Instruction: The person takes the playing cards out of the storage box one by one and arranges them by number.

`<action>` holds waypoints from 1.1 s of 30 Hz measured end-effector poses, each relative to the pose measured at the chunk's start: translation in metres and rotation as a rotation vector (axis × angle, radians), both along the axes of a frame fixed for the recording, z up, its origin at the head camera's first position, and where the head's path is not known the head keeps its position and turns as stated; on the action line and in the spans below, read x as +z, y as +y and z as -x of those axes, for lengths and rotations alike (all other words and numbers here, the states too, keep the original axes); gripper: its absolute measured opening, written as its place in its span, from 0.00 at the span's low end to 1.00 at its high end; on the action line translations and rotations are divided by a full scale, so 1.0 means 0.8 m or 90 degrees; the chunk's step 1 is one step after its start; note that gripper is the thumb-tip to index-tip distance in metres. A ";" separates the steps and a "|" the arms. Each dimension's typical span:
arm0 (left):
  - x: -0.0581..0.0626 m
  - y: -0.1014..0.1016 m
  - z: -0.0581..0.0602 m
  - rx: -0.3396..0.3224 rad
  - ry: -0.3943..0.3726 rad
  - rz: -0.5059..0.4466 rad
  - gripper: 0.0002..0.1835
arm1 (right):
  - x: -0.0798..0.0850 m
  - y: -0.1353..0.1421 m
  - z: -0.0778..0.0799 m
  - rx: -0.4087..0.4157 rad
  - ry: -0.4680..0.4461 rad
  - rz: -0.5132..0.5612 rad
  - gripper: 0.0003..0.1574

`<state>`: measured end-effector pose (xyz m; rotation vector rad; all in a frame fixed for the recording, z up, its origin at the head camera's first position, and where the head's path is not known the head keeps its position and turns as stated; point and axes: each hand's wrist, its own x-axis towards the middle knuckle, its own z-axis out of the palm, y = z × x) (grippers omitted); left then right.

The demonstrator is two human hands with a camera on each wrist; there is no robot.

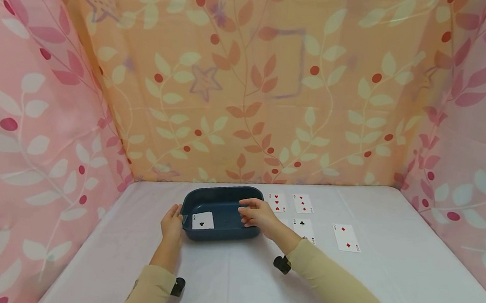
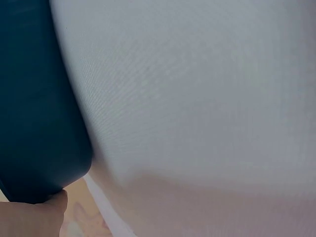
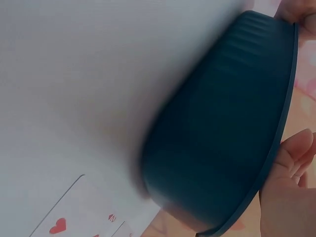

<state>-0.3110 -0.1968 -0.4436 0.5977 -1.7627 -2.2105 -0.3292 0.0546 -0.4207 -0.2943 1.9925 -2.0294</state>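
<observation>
A dark blue oblong basin [image 1: 223, 237] rests on the white-covered table. My left hand [image 1: 171, 224] holds its left end, with the thumb by the small end handle and the fingers along the outside. A clubs playing card [image 1: 203, 220] lies face up inside, at the left; its rank is unclear. Over the basin's right part is my right hand [image 1: 260, 215], fingers loosely bent, with nothing visible in them. In the right wrist view, that hand [image 3: 291, 190] appears beside the basin's rim [image 3: 276, 148].
Right of the basin lie a three of hearts [image 1: 276, 202], a three of diamonds [image 1: 303, 204], a clubs card [image 1: 302, 228] and a two of diamonds [image 1: 346, 238]. Another card is mostly hidden behind my right hand. Patterned curtains [image 1: 247, 99] enclose the table's back and sides.
</observation>
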 end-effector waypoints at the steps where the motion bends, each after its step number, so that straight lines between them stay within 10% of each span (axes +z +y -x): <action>1: 0.000 0.000 0.000 0.000 -0.001 0.000 0.29 | 0.000 -0.002 0.000 0.001 0.001 0.000 0.22; 16: -0.002 0.004 0.000 0.007 0.001 0.002 0.29 | -0.012 -0.033 0.009 -0.003 0.037 -0.063 0.23; 33: 0.003 0.003 -0.004 -0.005 0.011 0.009 0.30 | -0.026 -0.107 0.036 0.116 0.214 -0.517 0.26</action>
